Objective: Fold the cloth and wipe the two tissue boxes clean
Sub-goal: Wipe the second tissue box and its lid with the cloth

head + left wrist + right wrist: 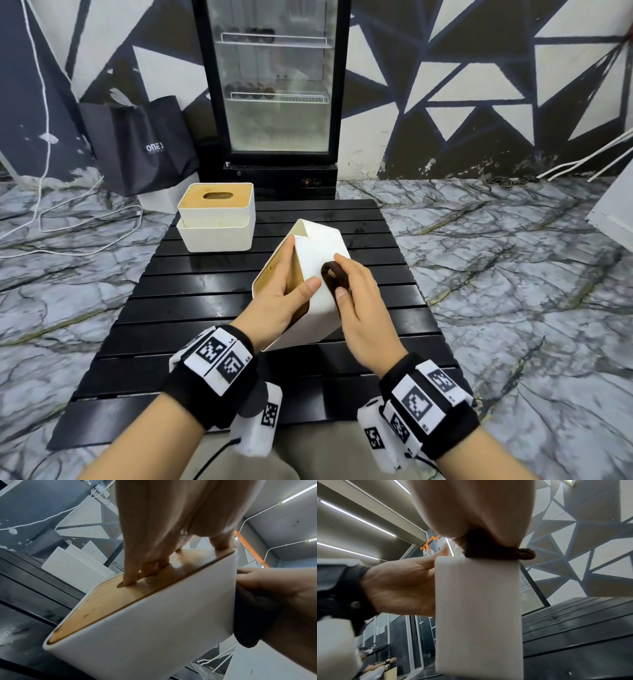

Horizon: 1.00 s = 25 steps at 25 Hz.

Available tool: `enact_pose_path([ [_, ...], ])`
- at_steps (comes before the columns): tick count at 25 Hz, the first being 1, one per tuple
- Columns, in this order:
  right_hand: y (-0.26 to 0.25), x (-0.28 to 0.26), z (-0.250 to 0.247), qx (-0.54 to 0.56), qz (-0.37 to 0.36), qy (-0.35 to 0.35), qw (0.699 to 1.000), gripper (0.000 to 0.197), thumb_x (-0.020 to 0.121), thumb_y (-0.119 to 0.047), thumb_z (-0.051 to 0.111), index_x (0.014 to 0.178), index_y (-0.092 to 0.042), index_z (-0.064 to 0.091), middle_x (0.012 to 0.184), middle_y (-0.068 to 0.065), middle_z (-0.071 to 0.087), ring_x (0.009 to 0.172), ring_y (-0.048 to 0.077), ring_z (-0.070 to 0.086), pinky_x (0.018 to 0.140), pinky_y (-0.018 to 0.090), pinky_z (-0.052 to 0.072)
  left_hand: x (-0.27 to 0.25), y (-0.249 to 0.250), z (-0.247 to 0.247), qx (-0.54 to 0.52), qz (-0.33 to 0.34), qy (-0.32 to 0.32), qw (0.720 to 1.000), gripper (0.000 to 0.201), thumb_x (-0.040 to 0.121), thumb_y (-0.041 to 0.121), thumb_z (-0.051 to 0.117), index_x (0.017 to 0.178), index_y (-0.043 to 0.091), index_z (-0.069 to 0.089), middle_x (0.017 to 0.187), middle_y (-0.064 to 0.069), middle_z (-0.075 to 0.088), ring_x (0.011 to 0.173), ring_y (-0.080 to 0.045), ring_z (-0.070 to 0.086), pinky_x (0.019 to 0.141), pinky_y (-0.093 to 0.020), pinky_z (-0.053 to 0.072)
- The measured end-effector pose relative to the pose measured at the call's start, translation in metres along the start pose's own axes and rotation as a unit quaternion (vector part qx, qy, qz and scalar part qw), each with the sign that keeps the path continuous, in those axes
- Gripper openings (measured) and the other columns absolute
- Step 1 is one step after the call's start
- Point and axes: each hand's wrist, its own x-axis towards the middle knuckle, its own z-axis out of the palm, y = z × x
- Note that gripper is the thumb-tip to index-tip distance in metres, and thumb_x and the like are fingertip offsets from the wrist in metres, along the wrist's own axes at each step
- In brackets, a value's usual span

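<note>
A white tissue box [317,260] with a wooden lid [111,601] stands tipped on its side on the black slatted table [191,274]. My left hand [287,291] grips it, fingers on the lid and thumb across the white side. My right hand [352,287] holds a folded dark brown cloth [335,277] pressed against the box's upward white side; the same cloth [488,547] shows bunched under the palm in the right wrist view. A second white tissue box [217,219] with a wooden slotted lid stands upright at the table's far left.
A black glass-door fridge [274,92] stands behind the table. A dark shopping bag [140,144] leans against the wall on the left, with white cables [85,222] on the marble floor. The near half of the table holds nothing but my forearms.
</note>
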Motion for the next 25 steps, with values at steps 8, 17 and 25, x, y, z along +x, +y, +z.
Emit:
enact_pose_path([
  [8,0.001,-0.009,0.005,0.021,-0.019,0.001,1.0,0.048,0.088,-0.018,0.034,0.136,-0.02,0.031,0.134,-0.007,0.036,0.126,0.004,0.029,0.109,0.021,0.022,0.004,-0.002,0.001,-0.023,-0.001,0.005,1.0,0.086,0.078,0.047,0.06,0.143,0.05,0.003,0.149,0.017,0.03,0.133,0.001,0.035,0.107,-0.023,0.03],
  [17,-0.006,-0.001,0.002,0.009,-0.059,-0.039,0.997,0.044,0.091,-0.018,0.033,0.134,-0.017,0.037,0.132,-0.001,0.042,0.125,0.008,0.034,0.108,0.019,0.023,0.004,0.002,-0.005,0.003,-0.01,-0.047,0.999,0.088,0.078,0.053,0.061,0.139,0.053,-0.002,0.152,0.02,0.021,0.137,0.004,0.025,0.112,-0.022,0.022],
  [25,0.011,0.016,-0.013,-0.033,-0.065,-0.05,0.996,0.045,0.09,-0.018,0.034,0.135,-0.016,0.035,0.135,0.0,0.038,0.127,0.009,0.032,0.109,0.022,0.023,0.003,0.004,-0.009,0.034,-0.01,-0.094,0.995,0.076,0.072,0.057,0.061,0.124,0.07,0.007,0.153,0.02,0.02,0.137,0.001,0.027,0.114,-0.03,0.027],
])
